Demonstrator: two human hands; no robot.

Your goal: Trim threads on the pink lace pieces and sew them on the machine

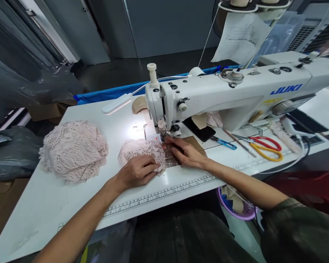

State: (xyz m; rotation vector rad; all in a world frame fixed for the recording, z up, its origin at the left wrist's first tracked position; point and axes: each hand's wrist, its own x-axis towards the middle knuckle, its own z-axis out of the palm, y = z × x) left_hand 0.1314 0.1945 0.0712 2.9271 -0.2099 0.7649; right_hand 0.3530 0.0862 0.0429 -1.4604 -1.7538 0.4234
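A pink lace piece (144, 148) lies at the needle area of the white sewing machine (214, 95). My left hand (138, 170) rests on its near side, fingers curled and closed on the lace. Beside the presser foot (161, 138), my right hand (189, 155) reaches in from the right with its fingertips drawn together. What those fingertips pinch, if anything, is too small to make out. Under this hand is a brown plate (194, 143) set in the table. The machine's lamp lights the lace brightly.
A heap of pink lace (74, 149) sits on the left of the white table (79, 204). Right of my hands lie blue thread snips (224, 142), a black phone (200, 129) and red-and-yellow scissors (265, 146). Below the front edge stands a purple basket (245, 213).
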